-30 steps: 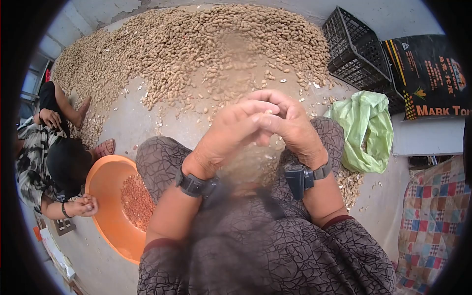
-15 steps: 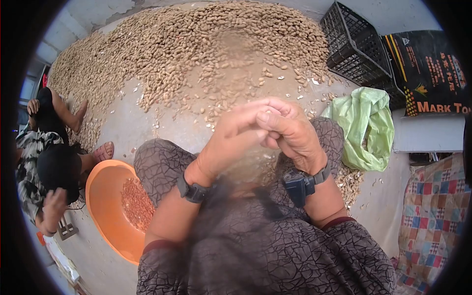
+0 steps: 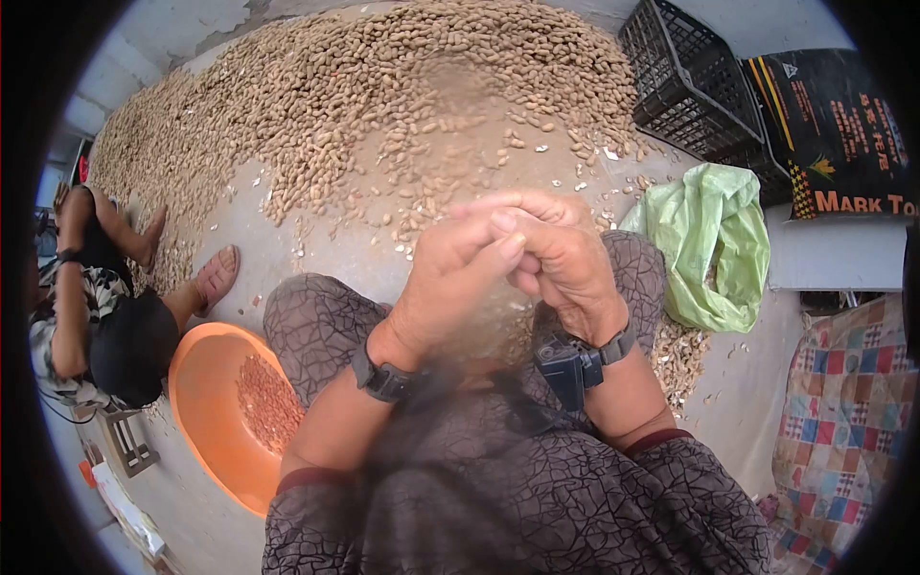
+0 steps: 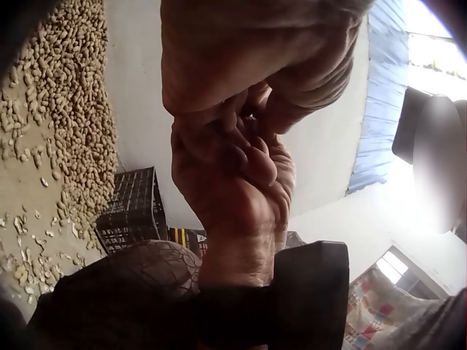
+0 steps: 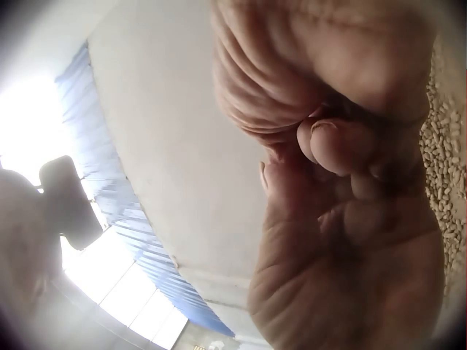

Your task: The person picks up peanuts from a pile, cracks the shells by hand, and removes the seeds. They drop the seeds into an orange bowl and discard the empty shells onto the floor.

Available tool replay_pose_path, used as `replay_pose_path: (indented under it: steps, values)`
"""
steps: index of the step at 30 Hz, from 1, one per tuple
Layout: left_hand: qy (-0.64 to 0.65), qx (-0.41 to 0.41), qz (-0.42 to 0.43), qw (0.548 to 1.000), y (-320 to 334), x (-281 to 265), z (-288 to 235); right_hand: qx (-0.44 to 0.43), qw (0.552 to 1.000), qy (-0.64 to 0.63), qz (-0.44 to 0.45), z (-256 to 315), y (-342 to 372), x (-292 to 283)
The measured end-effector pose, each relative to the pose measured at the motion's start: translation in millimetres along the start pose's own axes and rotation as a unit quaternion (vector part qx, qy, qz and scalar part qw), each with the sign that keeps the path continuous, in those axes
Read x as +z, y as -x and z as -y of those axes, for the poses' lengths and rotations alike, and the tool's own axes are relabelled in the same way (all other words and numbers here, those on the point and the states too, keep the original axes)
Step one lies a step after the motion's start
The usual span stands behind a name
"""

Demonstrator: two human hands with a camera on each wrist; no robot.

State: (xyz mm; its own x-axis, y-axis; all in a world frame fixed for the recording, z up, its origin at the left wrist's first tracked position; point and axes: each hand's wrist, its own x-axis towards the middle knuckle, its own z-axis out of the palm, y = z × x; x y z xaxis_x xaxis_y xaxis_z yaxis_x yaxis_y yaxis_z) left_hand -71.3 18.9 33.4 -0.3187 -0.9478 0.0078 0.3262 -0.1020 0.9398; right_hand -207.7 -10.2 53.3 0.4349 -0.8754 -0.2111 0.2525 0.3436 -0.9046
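Observation:
My left hand [image 3: 436, 273] and right hand [image 3: 582, 273] meet in front of my lap, fingers bent in towards each other. The two thumb tips lie together on top, over the right hand's curled fingers [image 4: 259, 164]. In the right wrist view, the right hand [image 5: 328, 58] is above and the left hand [image 5: 343, 270] below, fingertips close together. Whatever lies between them is hidden, so I cannot tell what they hold. Beyond the hands spreads a large heap of unshelled peanuts [image 3: 316, 134].
An orange basin [image 3: 206, 412] holding reddish shelled peanuts [image 3: 268, 402] stands by my left knee. At right lie a green plastic sack [image 3: 714, 244], a black crate [image 3: 680, 91] and a black printed bag [image 3: 834, 134]. Another person [image 3: 105, 316] sits at far left. Shells [image 3: 682, 369] lie beside my right leg.
My fingertips have shifted together and the thumbs now meet on top. A small pale spot at the fingertips a second ago is gone. The other person's arm has lifted and a foot has moved.

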Motion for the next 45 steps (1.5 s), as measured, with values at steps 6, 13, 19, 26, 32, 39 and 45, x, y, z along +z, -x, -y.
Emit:
replay_pose_path:
  steps: [6,13,19,26,32,39,45]
  values:
    - [0.107,0.002,0.04,0.993,-12,-2,0,0.004,0.993,-0.104,0.062,-1,-5,-15]
    - [0.16,0.007,-0.033,0.987,-17,-8,10,-0.052,0.998,-0.021,-0.008,-2,-4,-5]
    - [0.092,0.023,-0.099,0.991,-15,-9,6,-0.091,0.994,0.028,-0.048,-4,-3,-2]
    - [0.002,0.017,-0.11,0.994,-6,-6,0,-0.054,0.997,-0.041,0.03,-6,-1,1]
    - [-0.037,0.016,-0.119,0.992,-2,-4,-3,-0.099,0.994,-0.055,0.012,-3,4,3]
    - [-0.089,0.024,-0.102,0.99,3,2,-10,-0.099,0.992,-0.003,-0.076,7,11,-3]
    - [-0.084,0.041,-0.121,0.988,8,-15,-15,-0.173,0.955,0.113,-0.213,41,42,-72]
